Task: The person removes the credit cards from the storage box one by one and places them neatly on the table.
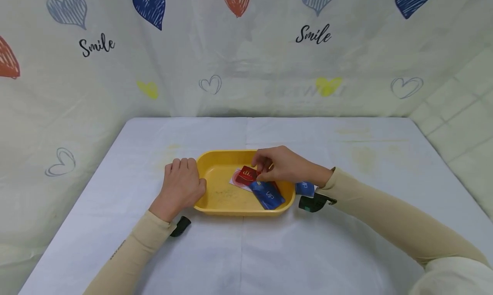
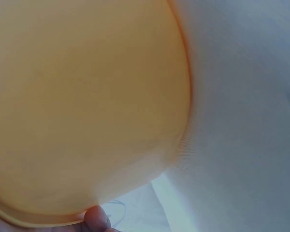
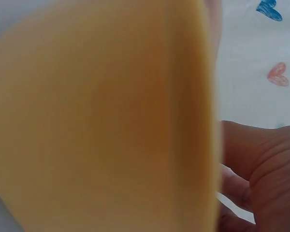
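Observation:
A yellow tray (image 1: 227, 203) sits at mid-table, and my left hand (image 1: 182, 181) grips its left rim. The left wrist view shows the tray's outer wall (image 2: 101, 96) large, with a fingertip (image 2: 96, 218) at its rim. Over the tray's right part, my right hand (image 1: 283, 164) pinches a small red card (image 1: 247, 175) between thumb and curled fingers. Under and beside it lie a blue card marked VIP (image 1: 269, 196) and a pale card with a pink print (image 1: 236, 178). In the right wrist view the tray wall (image 3: 101, 121) hides the cards; part of the hand (image 3: 266, 169) shows beyond it.
Another blue card (image 1: 305, 188) lies on the white-covered table (image 1: 215, 252), just outside the tray's right end and partly behind the right wrist. Dark wrist cameras (image 1: 313, 202) hang under both wrists. A cloth backdrop (image 1: 246, 51) with printed hearts stands behind the table.

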{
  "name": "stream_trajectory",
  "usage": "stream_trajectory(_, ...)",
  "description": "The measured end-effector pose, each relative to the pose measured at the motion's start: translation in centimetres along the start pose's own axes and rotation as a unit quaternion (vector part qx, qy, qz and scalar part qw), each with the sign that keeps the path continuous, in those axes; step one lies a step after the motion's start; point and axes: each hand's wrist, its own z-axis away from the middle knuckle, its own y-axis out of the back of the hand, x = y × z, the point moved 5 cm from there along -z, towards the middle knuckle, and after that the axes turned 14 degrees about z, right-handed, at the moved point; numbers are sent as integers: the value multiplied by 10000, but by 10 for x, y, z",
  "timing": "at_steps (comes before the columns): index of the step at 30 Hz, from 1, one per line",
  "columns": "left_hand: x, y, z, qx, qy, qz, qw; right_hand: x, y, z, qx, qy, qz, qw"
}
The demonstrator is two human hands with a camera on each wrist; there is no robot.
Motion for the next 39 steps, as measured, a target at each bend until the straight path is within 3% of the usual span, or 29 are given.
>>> stream_trajectory(12, 4, 2, 1, 46, -8, -29, 10000, -6, -13, -12, -413, 387, 51, 9984)
stream_trajectory(39, 3, 0, 2, 75, -60, -44, 9999, -3, -25, -15, -926, 638, 778, 9906)
